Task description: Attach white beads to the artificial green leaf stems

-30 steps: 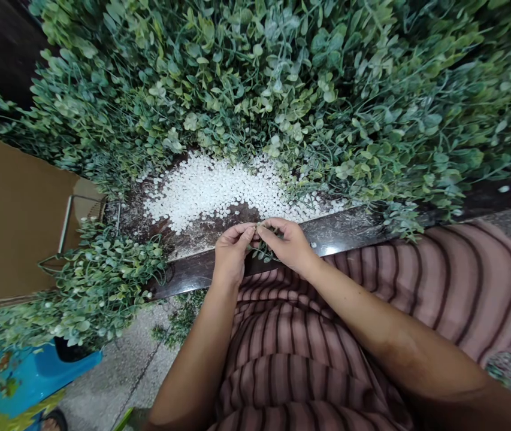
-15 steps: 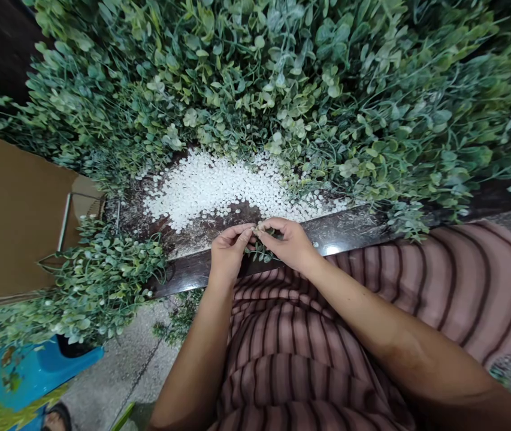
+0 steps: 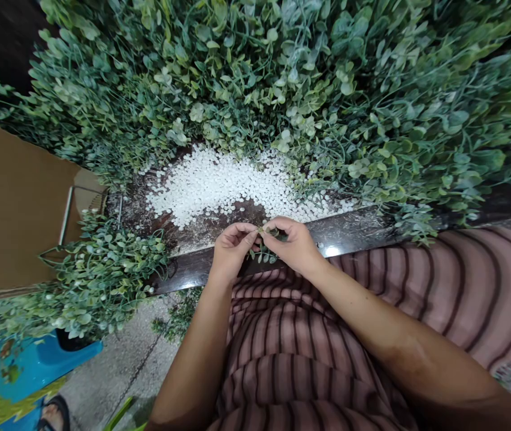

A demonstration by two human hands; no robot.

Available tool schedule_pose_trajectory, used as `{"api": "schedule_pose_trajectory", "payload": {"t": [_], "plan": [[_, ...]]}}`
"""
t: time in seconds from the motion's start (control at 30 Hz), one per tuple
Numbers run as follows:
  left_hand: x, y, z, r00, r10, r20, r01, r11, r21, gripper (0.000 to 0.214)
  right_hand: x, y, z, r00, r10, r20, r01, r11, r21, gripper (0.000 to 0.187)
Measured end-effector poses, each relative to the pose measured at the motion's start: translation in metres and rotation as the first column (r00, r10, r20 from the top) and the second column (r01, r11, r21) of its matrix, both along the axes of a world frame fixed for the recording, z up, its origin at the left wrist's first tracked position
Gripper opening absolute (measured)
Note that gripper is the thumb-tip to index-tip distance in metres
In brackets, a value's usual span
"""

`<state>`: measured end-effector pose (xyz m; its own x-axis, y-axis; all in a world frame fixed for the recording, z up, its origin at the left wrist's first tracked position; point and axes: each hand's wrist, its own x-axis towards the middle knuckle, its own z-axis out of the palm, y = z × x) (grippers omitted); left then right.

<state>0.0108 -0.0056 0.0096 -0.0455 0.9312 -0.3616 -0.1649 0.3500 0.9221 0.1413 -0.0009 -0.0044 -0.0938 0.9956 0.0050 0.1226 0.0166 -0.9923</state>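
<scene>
Just over the table's front edge, my left hand (image 3: 233,248) and my right hand (image 3: 292,244) meet fingertip to fingertip. Both pinch at a small leafy sprig (image 3: 265,254) of greenery, whose leaves hang below my fingers. What exactly sits between the fingertips is too small to make out. Right behind my hands, small white round pieces (image 3: 219,182) lie spread in a pile on the dark table (image 3: 192,266). A large heap of green artificial foliage (image 3: 255,78) rises behind the pile.
At the left stands a cardboard box (image 3: 17,209) with a thin metal rod (image 3: 65,215) beside it. A bunch of sprigs (image 3: 97,275) hangs over the table's left corner. Lower left, a blue plastic stool (image 3: 35,365) is on the floor near a sandalled foot (image 3: 53,414).
My hands stay together at nearly the same spot, with slight finger movement on the sprig. The view has shifted a little.
</scene>
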Motion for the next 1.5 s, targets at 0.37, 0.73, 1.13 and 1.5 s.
{"api": "schedule_pose_trajectory", "payload": {"t": [0.37, 0.73, 1.13, 1.5], "plan": [[-0.005, 0.001, -0.001, 0.998, -0.063, 0.030, 0.065, 0.995, -0.077, 0.023, -0.001, -0.001, 0.000, 0.999, 0.006, -0.038, -0.006, 1.000, -0.005, 0.012], [-0.002, 0.001, -0.002, 0.997, 0.006, 0.078, 0.001, 0.995, -0.100, 0.027, 0.000, 0.001, 0.003, 0.994, 0.011, -0.109, -0.019, 0.997, -0.070, 0.014], [-0.006, 0.003, 0.000, 0.994, -0.077, 0.073, 0.083, 0.994, -0.075, 0.023, 0.001, 0.001, 0.004, 0.991, 0.046, -0.126, -0.057, 0.994, -0.090, 0.015], [-0.012, 0.003, 0.001, 0.984, -0.157, 0.084, 0.160, 0.987, -0.023, 0.022, 0.004, 0.002, 0.007, 0.986, 0.099, -0.132, -0.113, 0.988, -0.102, 0.016]]}}
